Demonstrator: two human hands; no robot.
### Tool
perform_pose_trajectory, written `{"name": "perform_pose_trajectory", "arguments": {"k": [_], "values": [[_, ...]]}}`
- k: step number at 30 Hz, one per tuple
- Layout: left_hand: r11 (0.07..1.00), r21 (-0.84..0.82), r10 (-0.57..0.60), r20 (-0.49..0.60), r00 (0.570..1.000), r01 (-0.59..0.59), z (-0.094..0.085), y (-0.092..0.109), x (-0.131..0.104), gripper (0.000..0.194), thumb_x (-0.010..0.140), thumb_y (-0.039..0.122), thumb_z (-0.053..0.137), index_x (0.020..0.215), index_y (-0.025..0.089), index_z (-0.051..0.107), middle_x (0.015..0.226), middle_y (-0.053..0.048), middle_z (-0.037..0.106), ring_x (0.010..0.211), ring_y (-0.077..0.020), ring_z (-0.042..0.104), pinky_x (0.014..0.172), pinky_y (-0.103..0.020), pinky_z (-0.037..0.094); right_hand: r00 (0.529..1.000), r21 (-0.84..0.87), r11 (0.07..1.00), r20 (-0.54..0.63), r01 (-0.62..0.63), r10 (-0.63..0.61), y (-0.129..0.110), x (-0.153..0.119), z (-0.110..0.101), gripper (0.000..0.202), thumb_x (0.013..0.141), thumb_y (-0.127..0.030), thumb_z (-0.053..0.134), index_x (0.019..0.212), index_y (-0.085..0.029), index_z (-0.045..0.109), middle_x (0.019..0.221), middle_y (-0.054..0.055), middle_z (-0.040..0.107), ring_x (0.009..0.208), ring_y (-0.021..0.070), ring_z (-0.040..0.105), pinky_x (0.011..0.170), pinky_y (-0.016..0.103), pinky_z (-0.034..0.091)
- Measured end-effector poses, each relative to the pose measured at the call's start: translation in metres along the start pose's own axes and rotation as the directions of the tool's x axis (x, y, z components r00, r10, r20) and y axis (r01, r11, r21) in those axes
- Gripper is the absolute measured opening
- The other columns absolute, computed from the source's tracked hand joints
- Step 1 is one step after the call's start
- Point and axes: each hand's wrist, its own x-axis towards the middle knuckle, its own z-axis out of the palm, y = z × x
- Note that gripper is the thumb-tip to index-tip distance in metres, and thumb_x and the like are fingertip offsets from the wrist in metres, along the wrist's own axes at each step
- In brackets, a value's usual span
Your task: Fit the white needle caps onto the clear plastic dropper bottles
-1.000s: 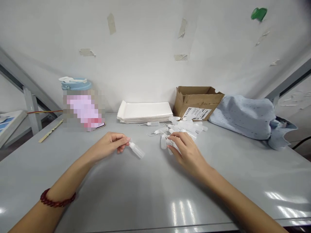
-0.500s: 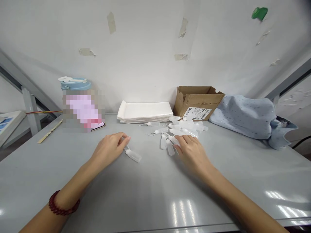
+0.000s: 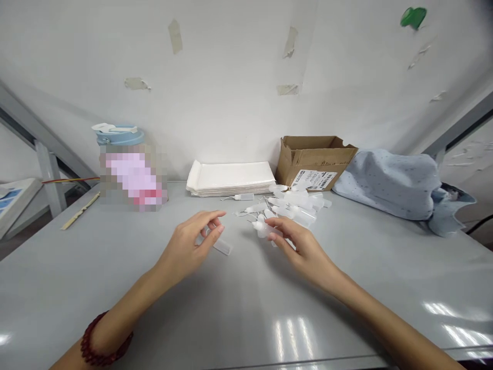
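My left hand (image 3: 192,242) hovers over the grey table (image 3: 246,308) with its fingers apart, just above a small translucent bottle (image 3: 222,246) that lies on the surface beside my fingertips. My right hand (image 3: 298,241) pinches another small translucent bottle (image 3: 262,229) by its body, lifted a little off the table. Right behind it lies a loose pile of the same small bottles (image 3: 295,203) with thin needle tips.
A stack of white flat bags (image 3: 230,178) lies against the back wall. An open cardboard box (image 3: 314,160) stands to its right, then a light blue cloth bundle (image 3: 389,180). A blue-lidded jug (image 3: 119,134) stands at the back left, and a wooden strip (image 3: 79,210) lies near it.
My left hand put its bottle down on the table and opened, moving right. My right hand picked one bottle out of the pile and lifted it.
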Motion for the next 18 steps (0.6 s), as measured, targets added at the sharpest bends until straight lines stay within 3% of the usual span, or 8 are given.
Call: {"name": "perform_pose_trajectory", "arguments": {"k": [4, 7, 9, 13, 18], "values": [[0.983, -0.04, 0.179, -0.037, 0.983, -0.18, 0.007, 0.005, -0.005, 0.029, 0.092, 0.025, 0.046, 0.121, 0.024, 0.053, 0.093, -0.003, 0.062, 0.074, -0.0134, 0.056, 0.045, -0.018, 0.042, 0.996, 0.094, 0.996, 0.092, 0.002, -0.011, -0.002, -0.003, 0.006, 0.023, 0.093, -0.023, 0.043, 0.112, -0.02, 0.055, 0.092, 0.005, 0.063, 0.082, 0.0183, 0.062, 0.07, 0.031, 0.048], [0.913, 0.094, 0.406, -0.1, 0.908, -0.397, 0.013, 0.001, -0.005, 0.026, 0.092, 0.013, 0.046, 0.116, 0.018, 0.055, 0.095, -0.006, 0.062, 0.083, -0.0152, 0.057, 0.066, -0.025, 0.048, 0.994, 0.133, 0.991, 0.111, 0.001, -0.016, -0.002, -0.004, 0.007, 0.023, 0.094, -0.023, 0.042, 0.112, -0.02, 0.055, 0.092, 0.005, 0.062, 0.083, 0.0178, 0.062, 0.072, 0.032, 0.047], [0.867, 0.172, 0.488, -0.111, 0.866, -0.467, 0.015, -0.002, -0.005, 0.023, 0.091, 0.009, 0.047, 0.11, 0.015, 0.057, 0.095, -0.007, 0.062, 0.086, -0.016, 0.057, 0.074, -0.028, 0.047, 0.993, 0.139, 0.99, 0.115, 0.0, -0.016, -0.003, -0.003, 0.007, 0.023, 0.094, -0.023, 0.042, 0.112, -0.02, 0.055, 0.091, 0.004, 0.061, 0.083, 0.0176, 0.061, 0.073, 0.031, 0.047], [0.858, 0.199, 0.502, -0.122, 0.856, -0.474, 0.017, -0.003, -0.004, 0.019, 0.09, 0.006, 0.048, 0.105, 0.013, 0.058, 0.091, -0.007, 0.062, 0.083, -0.0154, 0.056, 0.072, -0.027, 0.046, 0.992, 0.157, 0.988, 0.121, 0.009, -0.028, -0.005, -0.004, 0.006, 0.024, 0.095, -0.024, 0.04, 0.112, -0.02, 0.055, 0.094, 0.004, 0.06, 0.082, 0.0165, 0.058, 0.074, 0.031, 0.045], [0.895, 0.14, 0.439, -0.116, 0.891, -0.423, 0.016, 0.001, -0.006, 0.013, 0.09, 0.009, 0.048, 0.096, 0.016, 0.058, 0.086, -0.004, 0.063, 0.08, -0.0146, 0.056, 0.069, -0.026, 0.045, 0.995, 0.172, 0.985, 0.098, 0.013, -0.03, -0.006, -0.005, 0.005, 0.024, 0.095, -0.025, 0.039, 0.112, -0.021, 0.055, 0.1, 0.005, 0.061, 0.088, 0.0182, 0.057, 0.077, 0.032, 0.044]]}}
